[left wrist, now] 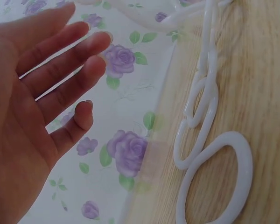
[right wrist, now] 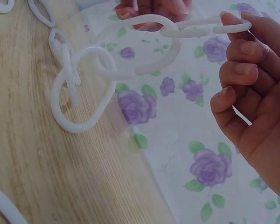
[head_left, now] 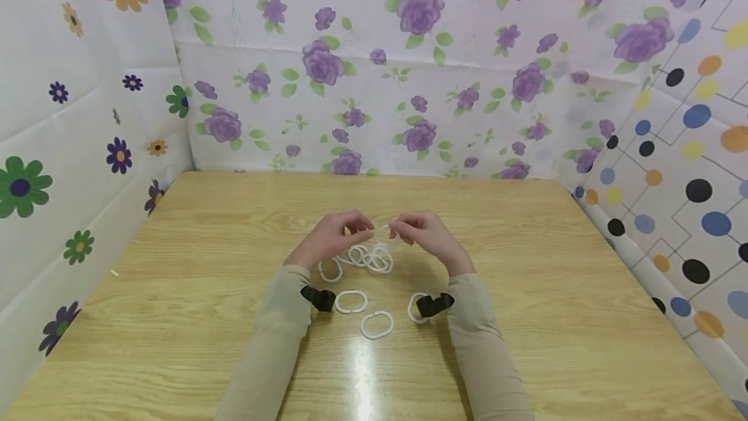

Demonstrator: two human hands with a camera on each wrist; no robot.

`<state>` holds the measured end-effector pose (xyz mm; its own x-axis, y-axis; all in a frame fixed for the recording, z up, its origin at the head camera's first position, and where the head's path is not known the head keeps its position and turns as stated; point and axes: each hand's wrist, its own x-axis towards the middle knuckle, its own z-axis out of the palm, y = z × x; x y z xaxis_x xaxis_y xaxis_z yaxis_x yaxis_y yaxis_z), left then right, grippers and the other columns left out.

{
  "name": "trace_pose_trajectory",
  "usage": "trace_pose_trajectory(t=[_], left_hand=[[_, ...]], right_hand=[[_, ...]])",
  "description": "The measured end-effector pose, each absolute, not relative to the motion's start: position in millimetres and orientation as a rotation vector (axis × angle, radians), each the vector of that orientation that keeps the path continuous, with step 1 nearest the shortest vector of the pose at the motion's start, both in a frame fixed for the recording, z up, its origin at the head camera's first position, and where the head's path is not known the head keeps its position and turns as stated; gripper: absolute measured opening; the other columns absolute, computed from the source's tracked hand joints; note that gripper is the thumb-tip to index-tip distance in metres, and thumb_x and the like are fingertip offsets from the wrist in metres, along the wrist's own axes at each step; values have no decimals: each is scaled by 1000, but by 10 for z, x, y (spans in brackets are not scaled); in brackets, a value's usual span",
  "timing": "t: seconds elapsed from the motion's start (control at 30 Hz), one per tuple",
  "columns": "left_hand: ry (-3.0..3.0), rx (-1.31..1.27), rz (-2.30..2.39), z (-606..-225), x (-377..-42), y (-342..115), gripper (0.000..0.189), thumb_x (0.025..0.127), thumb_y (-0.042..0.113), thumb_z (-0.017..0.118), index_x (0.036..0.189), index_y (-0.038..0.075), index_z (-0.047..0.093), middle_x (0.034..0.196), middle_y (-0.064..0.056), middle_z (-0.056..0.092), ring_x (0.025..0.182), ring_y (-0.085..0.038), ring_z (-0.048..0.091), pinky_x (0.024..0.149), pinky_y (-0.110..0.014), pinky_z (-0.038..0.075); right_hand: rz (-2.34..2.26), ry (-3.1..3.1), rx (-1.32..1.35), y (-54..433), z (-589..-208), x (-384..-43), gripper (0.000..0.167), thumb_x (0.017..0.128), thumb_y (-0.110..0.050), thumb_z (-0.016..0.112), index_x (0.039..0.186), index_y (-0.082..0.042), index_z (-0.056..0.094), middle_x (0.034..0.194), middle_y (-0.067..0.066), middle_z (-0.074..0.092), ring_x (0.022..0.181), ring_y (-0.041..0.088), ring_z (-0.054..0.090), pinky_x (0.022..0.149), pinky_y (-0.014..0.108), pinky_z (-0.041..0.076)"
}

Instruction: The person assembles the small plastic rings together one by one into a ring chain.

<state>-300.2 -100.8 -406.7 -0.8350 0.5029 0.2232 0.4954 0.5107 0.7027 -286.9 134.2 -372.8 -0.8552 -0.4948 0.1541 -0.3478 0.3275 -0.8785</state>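
My right hand (head_left: 429, 236) pinches the end of a white plastic link (right wrist: 191, 31) between thumb and index finger. That link hooks through another larger oval link (right wrist: 170, 58), and more joined links trail down onto the wooden table. Close by on the left, my left hand (head_left: 336, 236) has its fingers loosely extended. In the left wrist view, the left palm (left wrist: 23, 126) shows no link gripped in it, and the chain (left wrist: 212, 107) hangs and lies to its right. Whether its fingertips touch the chain cannot be told.
Loose white links lie nearer me: one link (head_left: 351, 302) by the left wrist, another link (head_left: 376, 325) in the middle, and a link (head_left: 411, 309) partly behind the right wrist camera (head_left: 435, 305). Patterned sheets (head_left: 374, 109) stand behind and beside the table (head_left: 204, 226).
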Motion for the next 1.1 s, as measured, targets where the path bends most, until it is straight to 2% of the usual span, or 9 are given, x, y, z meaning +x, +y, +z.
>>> trace_pose_trajectory(t=[0.27,0.43,0.5,0.67,0.77,0.93,1.1], left_hand=[[2675,957,1235,-4025,-2980,-951,28,95,40,60,114,21,69,89,5,67,78,-11,57,71,-29,47],[2653,998,1227,-4031,-2974,-935,21,96,40,58,107,25,69,89,2,69,75,-12,55,69,-29,47],[2653,1007,1225,-4036,-2980,-936,20,97,39,57,104,25,70,91,-2,70,74,-13,54,68,-29,45],[2692,940,1224,-4028,-2988,-966,21,98,35,56,100,18,69,89,-8,69,72,-15,52,67,-29,43],[2721,884,1227,-4014,-2978,-991,22,99,31,56,99,12,67,87,-10,68,73,-16,53,67,-30,43],[2772,848,1279,-4010,-2979,-1023,24,99,29,55,96,9,68,87,-13,68,72,-16,54,68,-30,44],[2805,844,1374,-3991,-2981,-1027,21,99,28,56,97,12,70,86,-9,69,71,-16,54,63,-28,44]], right_hand=[[-1562,2456,-803,1307,-3931,-3027,27,100,-16,55,82,0,67,61,-1,46,56,11,39,57,24,36],[-1540,2478,-844,1261,-3960,-3050,26,99,-19,56,82,-3,68,61,-3,47,56,9,42,55,24,37],[-1528,2486,-859,1254,-3965,-3053,26,100,-19,55,84,-3,68,61,-3,46,56,11,42,56,24,37],[-1552,2457,-884,1249,-3951,-3033,23,101,-13,50,97,4,65,65,2,47,61,28,44,59,25,37],[-1597,2428,-867,1245,-3892,-2974,21,101,-10,49,104,8,60,68,4,48,62,29,45,60,26,38],[-1647,2409,-873,1277,-3909,-2971,16,100,-15,54,103,0,57,70,2,50,62,16,48,59,28,42],[-1483,2372,-984,1256,-3967,-3018,14,98,-22,58,97,-8,62,73,4,54,65,20,52,60,33,44]])
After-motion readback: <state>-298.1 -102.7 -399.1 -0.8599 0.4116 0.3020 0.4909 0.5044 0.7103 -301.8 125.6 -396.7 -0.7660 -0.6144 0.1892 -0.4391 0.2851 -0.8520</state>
